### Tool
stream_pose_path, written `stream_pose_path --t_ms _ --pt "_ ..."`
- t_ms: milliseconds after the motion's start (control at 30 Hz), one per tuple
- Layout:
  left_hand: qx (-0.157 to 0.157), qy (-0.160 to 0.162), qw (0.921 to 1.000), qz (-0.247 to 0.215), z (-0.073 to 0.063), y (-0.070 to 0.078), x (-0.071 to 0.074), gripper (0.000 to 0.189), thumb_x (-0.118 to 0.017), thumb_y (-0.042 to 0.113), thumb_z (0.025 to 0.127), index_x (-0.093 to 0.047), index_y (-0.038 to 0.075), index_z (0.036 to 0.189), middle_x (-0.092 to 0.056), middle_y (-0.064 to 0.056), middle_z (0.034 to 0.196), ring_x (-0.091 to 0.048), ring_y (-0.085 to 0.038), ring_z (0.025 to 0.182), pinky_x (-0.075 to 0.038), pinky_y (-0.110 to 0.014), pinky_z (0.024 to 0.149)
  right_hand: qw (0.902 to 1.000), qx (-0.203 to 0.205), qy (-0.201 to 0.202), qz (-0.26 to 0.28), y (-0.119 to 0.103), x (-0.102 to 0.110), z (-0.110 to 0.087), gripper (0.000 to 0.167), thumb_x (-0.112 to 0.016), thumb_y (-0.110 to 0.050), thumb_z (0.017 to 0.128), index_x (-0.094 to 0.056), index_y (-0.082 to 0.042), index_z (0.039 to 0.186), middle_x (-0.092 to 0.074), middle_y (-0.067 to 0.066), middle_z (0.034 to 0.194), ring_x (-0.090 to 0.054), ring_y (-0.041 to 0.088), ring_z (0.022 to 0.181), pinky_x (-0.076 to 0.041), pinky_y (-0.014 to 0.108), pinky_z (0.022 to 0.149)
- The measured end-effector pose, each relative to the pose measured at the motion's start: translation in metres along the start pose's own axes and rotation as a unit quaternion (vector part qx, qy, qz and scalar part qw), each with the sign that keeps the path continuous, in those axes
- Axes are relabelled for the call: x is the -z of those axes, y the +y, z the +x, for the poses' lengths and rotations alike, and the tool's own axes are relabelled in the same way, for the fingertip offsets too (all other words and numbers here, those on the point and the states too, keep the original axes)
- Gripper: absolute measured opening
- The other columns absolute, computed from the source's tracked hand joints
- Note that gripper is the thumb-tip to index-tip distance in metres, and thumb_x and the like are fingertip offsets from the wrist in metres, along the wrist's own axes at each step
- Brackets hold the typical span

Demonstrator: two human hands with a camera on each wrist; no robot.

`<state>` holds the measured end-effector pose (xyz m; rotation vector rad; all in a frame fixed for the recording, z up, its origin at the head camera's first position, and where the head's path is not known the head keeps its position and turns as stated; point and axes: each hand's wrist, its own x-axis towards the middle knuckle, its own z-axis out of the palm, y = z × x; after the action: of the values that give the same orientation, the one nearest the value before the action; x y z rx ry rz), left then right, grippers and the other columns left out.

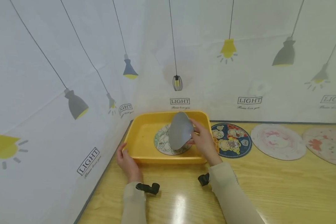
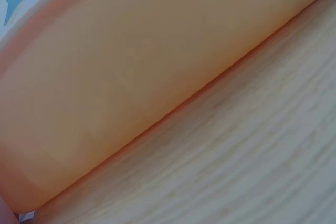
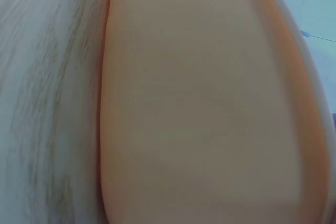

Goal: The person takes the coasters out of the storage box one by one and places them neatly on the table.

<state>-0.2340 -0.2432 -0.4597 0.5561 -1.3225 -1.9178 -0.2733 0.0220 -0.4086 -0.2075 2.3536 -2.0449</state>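
Note:
A yellow plastic bin (image 1: 168, 160) stands on the table against the wall. My left hand (image 1: 128, 165) holds its front left corner, with fingertips at the rim. Between thumb and fingers, my right hand (image 1: 203, 140) grips a thin round mat (image 1: 180, 130) by its right edge. Its plain grey face shows, tilted up over the inside of the bin. Under it, on the bin's floor, lies another round mat (image 1: 160, 140) with a green and white drawing, partly covered from sight. Both wrist views show mainly the bin's outer wall (image 2: 147, 66), and neither hand's hold can be seen there.
Right of the bin lies a row of round mats: a dark blue one with cartoon bears (image 1: 235, 143), a white and pink one (image 1: 278, 141) and a pink one with red marks (image 1: 329, 143). A white lamp-print sheet (image 1: 207, 62) hangs behind the wooden table (image 1: 168, 193).

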Motion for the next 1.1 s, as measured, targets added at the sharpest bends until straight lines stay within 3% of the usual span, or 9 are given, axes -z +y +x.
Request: stream_pose_path --t_ms 200,400,600,867,1100 --pt "0.005 0.001 0.9999 0.015 -0.002 0.005 0.005 0.027 -0.04 0.007 0.088 -0.057 0.005 0.109 -0.048 0.001 0.121 -0.044 -0.018 0.112 -0.033 -0.035 0.095 0.9998 0.015 -0.004 0.012 0.004 -0.004 -0.003 0.052 -0.045 -0.005 0.09 -0.041 -0.04 0.129 -0.049 0.011 0.125 -0.055 0.025 0.101 -0.052 0.031 0.063" --pt "0.012 -0.002 0.9997 0.023 -0.004 0.001 0.01 0.028 -0.039 0.007 0.089 -0.056 0.004 0.111 -0.048 0.0 0.122 -0.044 -0.02 0.113 -0.033 -0.036 0.095 0.9992 0.022 -0.02 -0.027 0.008 -0.006 -0.005 0.05 -0.042 -0.001 0.088 -0.05 -0.035 0.124 -0.044 0.002 0.131 -0.052 0.028 0.105 -0.052 0.034 0.062" --pt "0.012 0.001 0.9997 0.022 -0.007 -0.001 0.011 0.028 -0.039 0.007 0.089 -0.056 0.005 0.11 -0.047 0.0 0.122 -0.044 -0.021 0.112 -0.034 -0.036 0.094 0.9988 0.014 -0.014 -0.045 0.008 -0.005 -0.007 0.049 -0.041 -0.001 0.088 -0.052 -0.034 0.122 -0.044 0.002 0.131 -0.055 0.026 0.098 -0.052 0.037 0.064" --pt "0.005 0.0 0.9999 0.016 -0.005 0.001 0.005 0.028 -0.038 0.007 0.088 -0.056 0.005 0.109 -0.048 0.0 0.12 -0.045 -0.022 0.111 -0.035 -0.036 0.093 0.9993 0.027 0.012 -0.024 0.007 -0.002 -0.004 0.043 -0.043 -0.006 0.09 -0.054 -0.035 0.119 -0.047 0.003 0.129 -0.058 0.023 0.094 -0.052 0.029 0.061" --pt "0.011 -0.004 0.9998 0.018 -0.005 0.007 -0.002 0.028 -0.038 0.005 0.088 -0.056 0.003 0.11 -0.047 -0.001 0.122 -0.044 -0.021 0.112 -0.033 -0.035 0.094 0.9994 0.03 0.017 -0.009 0.002 0.001 -0.003 0.042 -0.044 -0.005 0.089 -0.057 -0.035 0.115 -0.049 0.003 0.127 -0.061 0.022 0.084 -0.052 0.035 0.063"
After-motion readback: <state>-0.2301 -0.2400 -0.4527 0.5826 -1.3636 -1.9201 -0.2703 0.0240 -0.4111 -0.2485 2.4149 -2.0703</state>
